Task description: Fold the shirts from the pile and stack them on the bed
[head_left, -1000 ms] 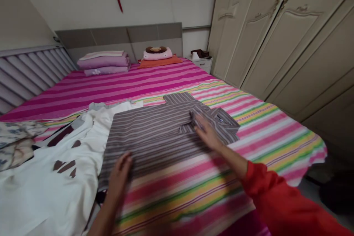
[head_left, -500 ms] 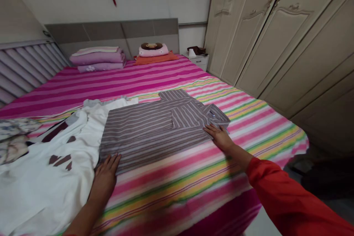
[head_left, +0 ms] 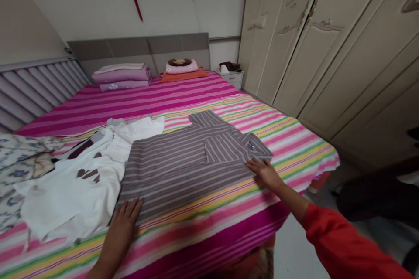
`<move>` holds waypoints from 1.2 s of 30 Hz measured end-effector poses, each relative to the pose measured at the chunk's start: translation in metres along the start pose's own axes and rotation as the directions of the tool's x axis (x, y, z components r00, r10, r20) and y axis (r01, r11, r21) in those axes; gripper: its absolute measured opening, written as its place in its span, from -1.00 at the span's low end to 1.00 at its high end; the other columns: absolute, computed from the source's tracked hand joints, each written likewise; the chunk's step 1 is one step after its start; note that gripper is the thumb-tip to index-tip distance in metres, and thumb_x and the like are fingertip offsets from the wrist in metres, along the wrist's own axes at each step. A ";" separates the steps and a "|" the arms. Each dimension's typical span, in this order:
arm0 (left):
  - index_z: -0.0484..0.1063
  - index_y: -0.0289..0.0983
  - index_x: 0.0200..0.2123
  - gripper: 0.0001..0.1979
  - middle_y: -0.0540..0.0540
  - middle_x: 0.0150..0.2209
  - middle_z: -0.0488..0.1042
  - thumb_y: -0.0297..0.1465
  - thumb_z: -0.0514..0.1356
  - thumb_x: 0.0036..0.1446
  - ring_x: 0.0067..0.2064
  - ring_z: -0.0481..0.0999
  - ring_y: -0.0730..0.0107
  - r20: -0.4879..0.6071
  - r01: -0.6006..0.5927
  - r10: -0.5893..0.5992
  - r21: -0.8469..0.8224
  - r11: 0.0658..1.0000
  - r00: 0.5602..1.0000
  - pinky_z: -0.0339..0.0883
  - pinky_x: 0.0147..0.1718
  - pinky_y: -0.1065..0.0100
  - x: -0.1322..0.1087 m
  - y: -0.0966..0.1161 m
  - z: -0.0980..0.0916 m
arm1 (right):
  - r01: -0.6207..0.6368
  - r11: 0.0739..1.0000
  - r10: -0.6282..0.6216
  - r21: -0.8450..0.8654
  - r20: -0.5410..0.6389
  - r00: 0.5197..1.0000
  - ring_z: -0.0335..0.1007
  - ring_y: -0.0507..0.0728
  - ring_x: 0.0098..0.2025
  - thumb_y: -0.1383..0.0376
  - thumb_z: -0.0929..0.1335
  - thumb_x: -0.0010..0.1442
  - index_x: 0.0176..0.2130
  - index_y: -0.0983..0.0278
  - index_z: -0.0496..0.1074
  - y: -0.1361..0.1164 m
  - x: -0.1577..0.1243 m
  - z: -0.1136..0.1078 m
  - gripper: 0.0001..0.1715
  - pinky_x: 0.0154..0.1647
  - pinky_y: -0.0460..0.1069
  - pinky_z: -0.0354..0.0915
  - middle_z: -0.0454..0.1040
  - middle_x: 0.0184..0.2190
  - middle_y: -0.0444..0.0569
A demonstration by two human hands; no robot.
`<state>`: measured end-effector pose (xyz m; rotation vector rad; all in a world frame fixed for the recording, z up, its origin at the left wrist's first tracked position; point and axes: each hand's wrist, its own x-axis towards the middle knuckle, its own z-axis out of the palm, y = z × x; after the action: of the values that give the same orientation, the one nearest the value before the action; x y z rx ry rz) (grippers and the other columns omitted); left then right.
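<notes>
The shirt lies flat on the bed; it looks light and soft, likely best taken by hem and collar. The left hand rests open at the hem, the right hand near the collar, fingers extended.

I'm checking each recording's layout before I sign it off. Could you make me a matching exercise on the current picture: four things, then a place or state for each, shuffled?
Things:
1. Striped shirt
2. Left hand
3. Right hand
4. Lilac bedding

Places or states:
A. Near the shirt's collar
B. Folded in a stack near the headboard
C. Spread flat on the multicoloured striped cover
D. At the near corner of the shirt's hem

Right pairs: 1-C, 2-D, 3-A, 4-B
</notes>
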<state>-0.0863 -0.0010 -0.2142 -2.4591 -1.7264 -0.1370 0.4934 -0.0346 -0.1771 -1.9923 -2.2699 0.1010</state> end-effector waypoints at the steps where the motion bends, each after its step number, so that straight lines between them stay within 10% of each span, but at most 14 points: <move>1: 0.33 -0.18 0.22 -0.32 -0.12 0.25 0.34 -0.60 0.00 0.00 0.28 0.24 -0.05 -0.008 0.002 -0.002 -0.007 1.000 1.000 0.14 0.20 0.00 -0.014 0.001 0.006 | -0.006 1.000 0.006 0.000 -0.007 1.000 0.14 0.27 0.31 0.52 0.21 0.01 0.24 0.13 0.30 -0.001 -0.013 0.004 -0.18 0.24 0.33 0.02 0.32 0.24 0.01; 11: 0.17 -0.09 0.30 -0.28 -0.04 0.34 0.17 -0.59 -0.04 0.05 0.38 0.04 0.08 0.243 0.115 -0.132 0.084 0.990 0.961 0.00 0.27 -0.08 -0.071 0.034 0.001 | -0.053 0.999 0.053 0.000 0.073 0.996 0.08 0.26 0.35 0.55 0.16 0.06 0.28 0.10 0.24 -0.010 -0.069 0.016 -0.16 0.25 0.38 -0.01 0.27 0.27 0.05; 22: 0.19 -0.08 0.29 -0.47 -0.09 0.34 0.17 -0.35 0.04 0.25 0.36 0.11 0.14 -0.019 -0.171 0.170 -0.166 0.971 0.985 0.12 0.23 -0.01 0.029 0.178 0.003 | 0.034 0.990 -0.019 0.136 -0.107 0.994 -0.15 0.26 0.42 0.01 0.10 0.36 0.35 0.06 0.08 -0.103 0.001 0.027 -0.37 0.32 0.34 -0.09 0.06 0.38 -0.02; 25: 0.19 -0.14 0.29 -0.46 -0.12 0.33 0.19 -0.31 0.08 0.23 0.34 0.16 0.13 -0.008 -0.139 0.139 -0.152 0.979 0.990 0.14 0.22 -0.01 0.057 0.161 0.006 | -0.051 0.994 0.058 0.098 -0.071 0.996 -0.16 0.28 0.42 -0.01 0.09 0.36 0.34 0.07 0.10 -0.103 0.041 0.031 -0.35 0.32 0.37 -0.14 0.06 0.38 -0.01; 32: 0.33 -0.25 0.20 -0.51 -0.21 0.22 0.37 -0.25 -0.03 0.27 0.26 0.30 0.10 -0.124 0.157 -0.169 -0.101 0.982 0.978 0.23 0.17 0.04 0.061 0.028 0.009 | -0.212 0.974 0.204 0.077 0.101 0.974 -0.20 0.31 0.42 -0.08 0.07 0.33 0.35 0.09 0.09 -0.086 0.084 0.031 -0.29 0.31 0.40 -0.17 0.04 0.39 -0.03; 36: 0.35 -0.27 0.19 -0.51 -0.21 0.24 0.34 -0.26 -0.09 0.30 0.27 0.28 0.08 -0.120 0.212 -0.227 -0.128 0.969 0.966 0.21 0.18 0.02 0.088 0.042 0.003 | -0.260 0.962 0.256 0.088 0.053 0.965 -0.22 0.36 0.42 -0.11 0.08 0.31 0.35 0.10 0.10 -0.098 0.091 0.035 -0.26 0.31 0.42 -0.19 0.02 0.40 -0.02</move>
<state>-0.0171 0.0676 -0.2057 -2.2642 -1.9763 -0.4246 0.3805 0.0441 -0.1953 -2.2431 -1.9744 0.2694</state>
